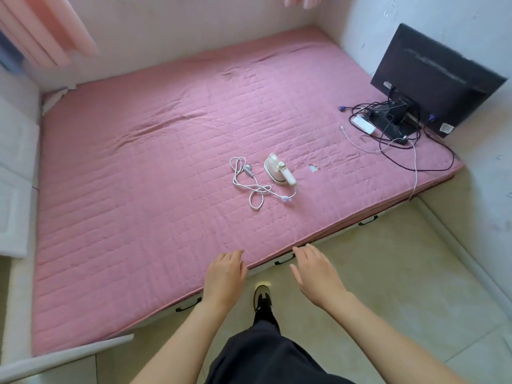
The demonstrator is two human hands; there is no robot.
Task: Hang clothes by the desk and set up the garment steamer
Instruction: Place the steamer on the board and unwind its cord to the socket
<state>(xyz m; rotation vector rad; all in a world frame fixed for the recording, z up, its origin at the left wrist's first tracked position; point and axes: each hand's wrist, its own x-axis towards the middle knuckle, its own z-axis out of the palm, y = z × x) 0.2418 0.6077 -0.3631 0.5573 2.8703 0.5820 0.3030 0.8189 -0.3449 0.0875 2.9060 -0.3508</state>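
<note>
Hands, left and right, hover empty and relaxed; we reach for the steamer by its handle, minding the cord.

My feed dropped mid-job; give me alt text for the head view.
A white steamer lies on a pink mattress, its cord loosely coiled to its left. Both hands, left and right, reach out open and empty near the mattress edge. A monitor leans in the far right corner.
</note>
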